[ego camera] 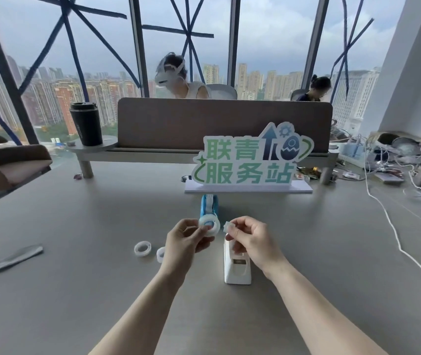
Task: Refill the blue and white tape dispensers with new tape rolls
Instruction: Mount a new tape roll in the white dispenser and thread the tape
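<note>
My left hand (186,239) holds a clear tape roll (209,223) with a blue core, raised above the table. My right hand (250,239) pinches a small white spindle (227,226) just right of the roll, a small gap between them. The white dispenser (237,270) stands on the table under my right hand, its roll bay empty. The blue dispenser (209,204) lies behind the held roll, partly hidden by it. Two more tape rolls lie left of my left hand: one whole (142,248), one (161,254) partly hidden behind my wrist.
A green sign (250,160) on a white base stands behind the dispensers. A grey plastic wrapper (7,260) lies at the left. A white cable (398,247) runs down the right side. A black cup (86,124) sits on a raised shelf at the back left.
</note>
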